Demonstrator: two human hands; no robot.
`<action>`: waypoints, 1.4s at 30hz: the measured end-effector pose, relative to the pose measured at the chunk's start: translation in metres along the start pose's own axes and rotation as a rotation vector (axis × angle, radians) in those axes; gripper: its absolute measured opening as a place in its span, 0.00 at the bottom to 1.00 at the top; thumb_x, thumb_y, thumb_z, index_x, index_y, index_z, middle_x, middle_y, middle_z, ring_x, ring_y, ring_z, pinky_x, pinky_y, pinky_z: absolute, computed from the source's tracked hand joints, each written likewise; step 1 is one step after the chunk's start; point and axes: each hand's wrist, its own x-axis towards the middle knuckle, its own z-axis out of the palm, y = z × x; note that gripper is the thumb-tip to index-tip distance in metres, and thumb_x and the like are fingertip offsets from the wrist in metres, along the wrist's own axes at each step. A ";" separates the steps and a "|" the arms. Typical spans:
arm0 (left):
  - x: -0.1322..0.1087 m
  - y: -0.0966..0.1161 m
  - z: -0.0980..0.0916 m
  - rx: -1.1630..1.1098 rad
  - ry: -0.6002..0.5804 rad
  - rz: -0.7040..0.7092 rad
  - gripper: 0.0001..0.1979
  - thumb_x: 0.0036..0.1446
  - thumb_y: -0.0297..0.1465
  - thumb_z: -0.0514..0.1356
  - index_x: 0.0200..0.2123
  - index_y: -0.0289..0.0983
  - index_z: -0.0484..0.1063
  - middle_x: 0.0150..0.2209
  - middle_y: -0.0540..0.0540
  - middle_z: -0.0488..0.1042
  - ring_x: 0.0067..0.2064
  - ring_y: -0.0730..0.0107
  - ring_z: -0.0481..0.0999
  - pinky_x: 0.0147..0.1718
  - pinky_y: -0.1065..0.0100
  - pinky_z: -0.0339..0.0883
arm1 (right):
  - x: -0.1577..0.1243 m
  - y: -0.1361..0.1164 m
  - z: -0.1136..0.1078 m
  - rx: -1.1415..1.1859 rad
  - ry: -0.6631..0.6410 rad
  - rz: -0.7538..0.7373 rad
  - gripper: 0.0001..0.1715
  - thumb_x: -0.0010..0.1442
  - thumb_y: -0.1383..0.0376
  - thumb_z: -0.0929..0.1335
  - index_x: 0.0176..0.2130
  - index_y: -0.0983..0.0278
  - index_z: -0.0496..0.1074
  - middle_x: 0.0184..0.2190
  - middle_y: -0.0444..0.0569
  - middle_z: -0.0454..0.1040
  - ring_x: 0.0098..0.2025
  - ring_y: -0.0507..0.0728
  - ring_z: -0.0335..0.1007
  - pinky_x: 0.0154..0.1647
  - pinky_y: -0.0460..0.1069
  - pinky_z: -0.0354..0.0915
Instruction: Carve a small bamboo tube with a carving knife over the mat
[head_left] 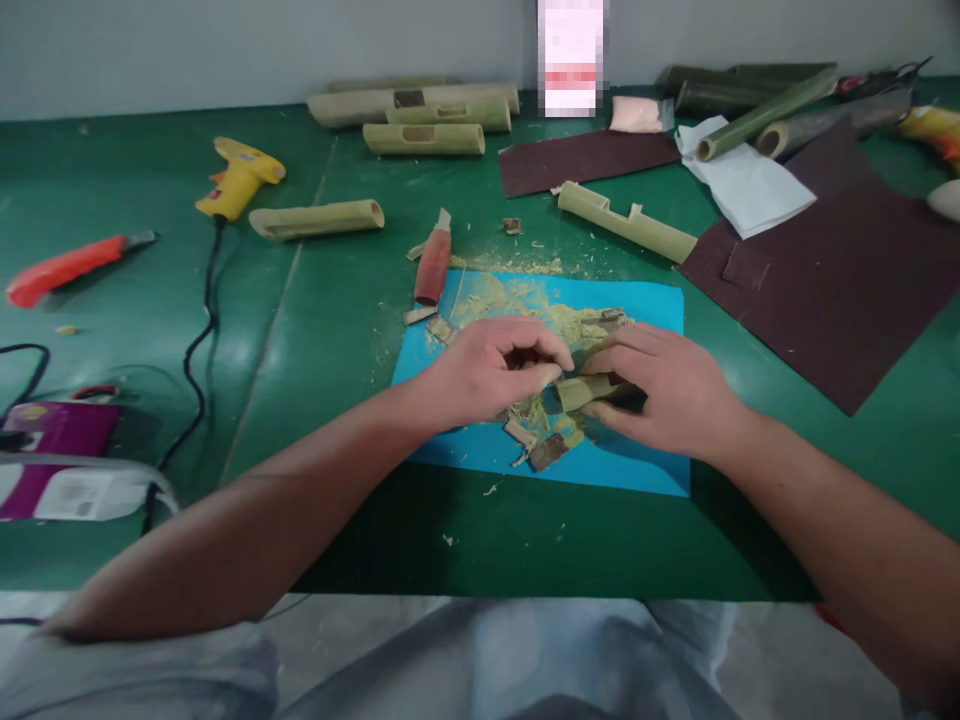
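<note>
While the right hand clasps a short bamboo piece between thumb and fingers, its open end faces the left hand, an angle that probably keeps the rim within easy reach. The left thumb and fingertips come together just beside that end; whether they pinch anything small, I cannot tell. Directly beneath the grip lies a blue sheet, likely there to catch the shavings and spare the green table. Scraps lie on it, just on the wearer's side of the held piece. Beyond the left hand, a red-handled knife rests at the sheet's far corner, blade pointing away, which leaves its handle easy to reach. Past the right hand, a notched bamboo tube has one end at the edge of a dark brown sheet. Farther off, to the left of the grip, lies a yellow corded tool. Well apart, near the wall, more tubes lie grouped, apparently to leave working room.
</note>
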 end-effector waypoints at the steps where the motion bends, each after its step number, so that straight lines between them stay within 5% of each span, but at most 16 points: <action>1: 0.000 0.000 0.000 0.010 0.002 0.003 0.06 0.61 0.30 0.63 0.37 0.41 0.82 0.36 0.47 0.82 0.37 0.65 0.79 0.36 0.63 0.72 | 0.000 0.001 0.000 0.001 -0.007 -0.008 0.11 0.65 0.56 0.71 0.44 0.58 0.77 0.43 0.50 0.81 0.47 0.63 0.76 0.45 0.57 0.66; 22: -0.003 0.001 0.003 -0.059 -0.071 -0.131 0.05 0.58 0.34 0.67 0.30 0.42 0.79 0.27 0.50 0.78 0.27 0.70 0.75 0.26 0.69 0.66 | 0.000 0.001 -0.002 -0.011 -0.045 0.004 0.11 0.65 0.53 0.71 0.43 0.56 0.78 0.42 0.49 0.81 0.45 0.62 0.74 0.42 0.55 0.63; 29: -0.004 0.008 0.014 -0.026 0.026 -0.097 0.05 0.60 0.32 0.66 0.31 0.41 0.79 0.28 0.51 0.78 0.29 0.71 0.75 0.29 0.68 0.68 | 0.000 0.002 -0.003 -0.008 -0.061 -0.012 0.13 0.64 0.52 0.71 0.41 0.57 0.77 0.41 0.50 0.81 0.45 0.64 0.75 0.42 0.56 0.64; 42: -0.006 0.007 0.014 -0.011 0.017 -0.113 0.05 0.60 0.29 0.65 0.30 0.38 0.76 0.27 0.52 0.75 0.28 0.74 0.70 0.26 0.70 0.63 | -0.001 0.002 -0.004 -0.007 -0.040 -0.033 0.11 0.64 0.55 0.71 0.40 0.59 0.76 0.39 0.51 0.79 0.44 0.63 0.74 0.40 0.54 0.60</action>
